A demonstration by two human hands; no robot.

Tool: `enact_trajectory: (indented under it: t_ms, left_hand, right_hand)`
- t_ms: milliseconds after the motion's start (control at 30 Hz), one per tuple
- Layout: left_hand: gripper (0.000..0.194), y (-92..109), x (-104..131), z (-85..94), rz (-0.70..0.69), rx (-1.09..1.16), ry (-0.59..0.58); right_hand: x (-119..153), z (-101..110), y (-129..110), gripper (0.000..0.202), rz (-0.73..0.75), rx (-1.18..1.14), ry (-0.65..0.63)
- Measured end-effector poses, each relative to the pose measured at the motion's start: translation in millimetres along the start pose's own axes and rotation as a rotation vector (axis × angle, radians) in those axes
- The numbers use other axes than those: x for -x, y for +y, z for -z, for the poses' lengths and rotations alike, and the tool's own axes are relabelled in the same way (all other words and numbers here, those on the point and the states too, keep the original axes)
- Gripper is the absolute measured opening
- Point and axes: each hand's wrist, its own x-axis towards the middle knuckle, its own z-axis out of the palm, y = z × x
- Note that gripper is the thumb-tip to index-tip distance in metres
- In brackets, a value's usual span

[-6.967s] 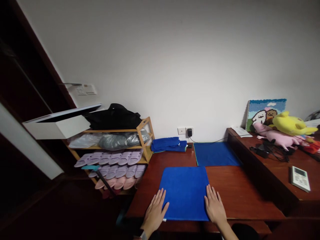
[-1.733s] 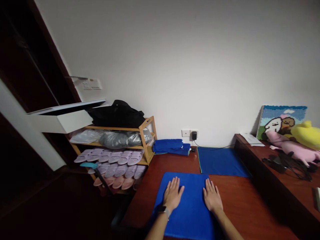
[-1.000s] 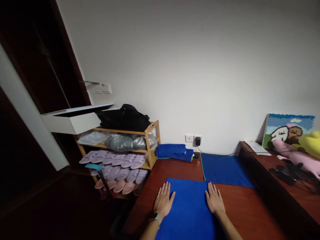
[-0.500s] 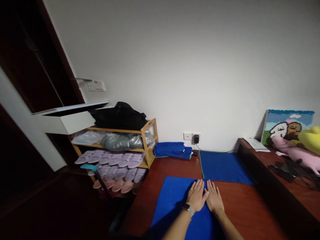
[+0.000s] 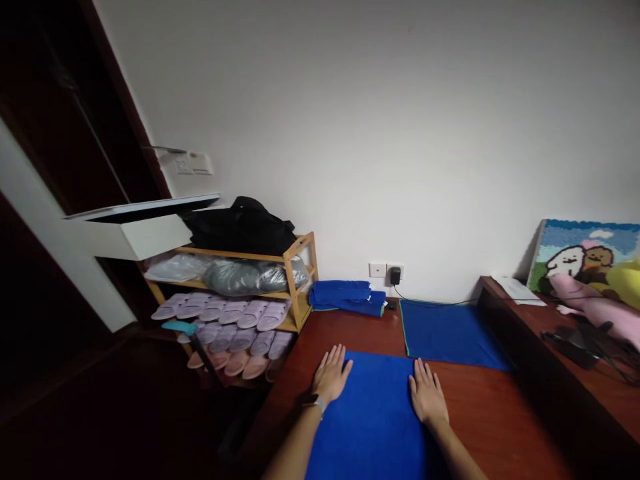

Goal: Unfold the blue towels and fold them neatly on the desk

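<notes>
A bright blue cloth (image 5: 373,413) lies flat on the reddish-brown desk (image 5: 480,400), running down past the lower edge of the view. My left hand (image 5: 331,375), with a watch on its wrist, rests palm down over the cloth's far left corner, fingers stretched out. At the far right corner, my right hand (image 5: 427,393) lies flat along the right edge, fingers also extended. Neither hand holds anything. Just beyond, a second blue cloth (image 5: 447,332) with a green edge is spread on the desk.
Folded blue cloths (image 5: 345,297) sit by the wall beside a wooden rack (image 5: 293,283) of slippers. A plugged-in adapter (image 5: 395,275) trails a black cord. On the right, a raised ledge (image 5: 545,340) carries a pink plush toy (image 5: 595,310), cables and a fluffy picture (image 5: 580,253).
My left hand has slid left across the cloth, from beside my right hand to the cloth's left edge. My right hand has stayed in nearly the same place.
</notes>
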Motion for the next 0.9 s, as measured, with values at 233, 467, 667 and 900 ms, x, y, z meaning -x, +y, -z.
enact_trajectory:
  t_ms: [233,467,667,900]
  left_hand:
    - [0.076,-17,0,-8.6,0.031,-0.037,0.020]
    - [0.076,0,-5,0.3,-0.044,-0.064,0.055]
    - [0.069,107,-5,-19.1,-0.390,0.068,0.084]
    - [0.070,128,0,-48.7,-0.348,0.124,0.005]
  right_hand:
    - [2,3,-1,0.070,-0.001,-0.016,0.016]
    - [2,6,-3,0.070,-0.003,-0.027,0.005]
    - [3,7,-2,0.069,0.005,-0.019,0.001]
    - [0,-3,3,0.070,0.022,0.029,-0.003]
